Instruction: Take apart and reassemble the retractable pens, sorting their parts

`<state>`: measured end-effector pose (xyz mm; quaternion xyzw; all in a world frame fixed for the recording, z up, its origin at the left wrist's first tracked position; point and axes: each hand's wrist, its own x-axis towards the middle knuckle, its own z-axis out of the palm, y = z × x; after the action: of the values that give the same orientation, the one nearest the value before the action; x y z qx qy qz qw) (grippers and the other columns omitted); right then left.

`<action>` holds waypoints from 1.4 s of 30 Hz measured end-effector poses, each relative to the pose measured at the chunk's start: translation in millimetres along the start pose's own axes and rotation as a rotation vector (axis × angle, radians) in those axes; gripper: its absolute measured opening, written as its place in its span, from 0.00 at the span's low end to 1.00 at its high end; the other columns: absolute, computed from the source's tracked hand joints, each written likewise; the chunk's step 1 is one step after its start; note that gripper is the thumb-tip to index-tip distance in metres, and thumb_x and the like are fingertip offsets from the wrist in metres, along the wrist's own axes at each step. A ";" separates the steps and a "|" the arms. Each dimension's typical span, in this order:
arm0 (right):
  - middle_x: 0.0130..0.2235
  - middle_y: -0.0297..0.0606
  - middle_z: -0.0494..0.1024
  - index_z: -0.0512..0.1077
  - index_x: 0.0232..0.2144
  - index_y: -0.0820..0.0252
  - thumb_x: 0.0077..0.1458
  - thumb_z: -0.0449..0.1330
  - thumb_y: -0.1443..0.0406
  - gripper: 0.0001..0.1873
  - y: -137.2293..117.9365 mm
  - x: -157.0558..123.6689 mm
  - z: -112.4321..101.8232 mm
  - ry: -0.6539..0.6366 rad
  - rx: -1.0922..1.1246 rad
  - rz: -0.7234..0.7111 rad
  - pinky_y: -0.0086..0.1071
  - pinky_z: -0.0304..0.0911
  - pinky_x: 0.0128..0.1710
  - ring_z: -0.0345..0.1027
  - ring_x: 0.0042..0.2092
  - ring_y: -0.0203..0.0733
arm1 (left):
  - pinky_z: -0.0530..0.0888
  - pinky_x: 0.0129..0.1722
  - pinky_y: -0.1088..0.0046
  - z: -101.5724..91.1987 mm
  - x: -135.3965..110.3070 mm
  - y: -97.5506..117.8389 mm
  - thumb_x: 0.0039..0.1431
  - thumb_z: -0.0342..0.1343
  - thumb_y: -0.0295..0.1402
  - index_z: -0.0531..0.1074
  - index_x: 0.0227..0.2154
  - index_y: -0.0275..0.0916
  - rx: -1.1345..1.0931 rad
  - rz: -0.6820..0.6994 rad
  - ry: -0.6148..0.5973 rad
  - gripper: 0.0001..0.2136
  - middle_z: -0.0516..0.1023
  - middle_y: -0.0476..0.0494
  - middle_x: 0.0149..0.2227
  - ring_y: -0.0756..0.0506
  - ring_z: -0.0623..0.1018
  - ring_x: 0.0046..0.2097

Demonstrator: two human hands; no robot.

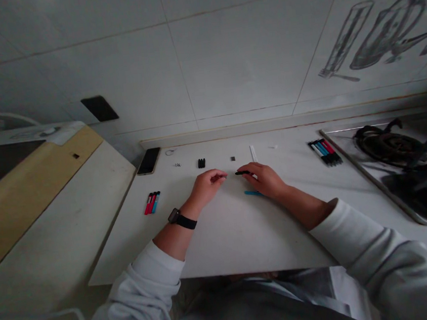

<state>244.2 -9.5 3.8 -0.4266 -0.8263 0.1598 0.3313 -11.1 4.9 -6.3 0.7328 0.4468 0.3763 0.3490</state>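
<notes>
My left hand (205,186), with a black watch on its wrist, is closed in a pinch on something too small to make out. Facing it across a small gap, my right hand (266,179) grips a small black pen part (242,172) that points left. A blue pen barrel (253,193) lies on the white counter, partly hidden by the right hand. Beyond the hands are several black pen parts (201,163), small dark pieces (232,158), thin white sticks (253,153) and tiny springlike pieces (176,165).
Red and blue pens (152,202) lie in a row at left, below a phone (148,161). More pens with black ends (325,152) lie at right, beside a gas stove (383,147). A tiled wall (234,66) rises behind the counter (245,243).
</notes>
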 end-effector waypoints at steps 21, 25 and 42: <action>0.48 0.42 0.83 0.77 0.50 0.56 0.67 0.56 0.62 0.14 -7.7 -3.4 6.7 0.007 0.007 -0.085 0.39 0.70 0.52 0.77 0.48 0.45 | 0.77 0.44 0.69 0.0 -5.3 15.3 0.62 0.62 0.38 0.78 0.35 0.40 -0.027 0.019 0.011 0.07 0.83 0.46 0.36 0.46 0.81 0.39; 0.48 0.42 0.83 0.77 0.51 0.54 0.67 0.56 0.62 0.15 -7.2 -3.4 6.2 -0.002 -0.013 -0.069 0.40 0.71 0.52 0.77 0.48 0.46 | 0.76 0.43 0.69 0.8 -5.9 14.9 0.62 0.61 0.40 0.78 0.35 0.40 -0.014 0.017 -0.004 0.09 0.83 0.46 0.36 0.46 0.80 0.39; 0.43 0.42 0.83 0.78 0.46 0.56 0.68 0.56 0.59 0.13 -6.3 -3.6 5.5 0.011 -0.050 -0.070 0.37 0.69 0.47 0.76 0.43 0.45 | 0.74 0.41 0.70 2.3 -5.6 11.9 0.64 0.59 0.38 0.79 0.36 0.40 0.056 0.061 -0.064 0.08 0.82 0.46 0.36 0.46 0.79 0.38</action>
<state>238.2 -16.0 1.8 -0.4066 -0.8426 0.1250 0.3303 -6.2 -4.8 1.4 0.7674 0.4229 0.3504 0.3309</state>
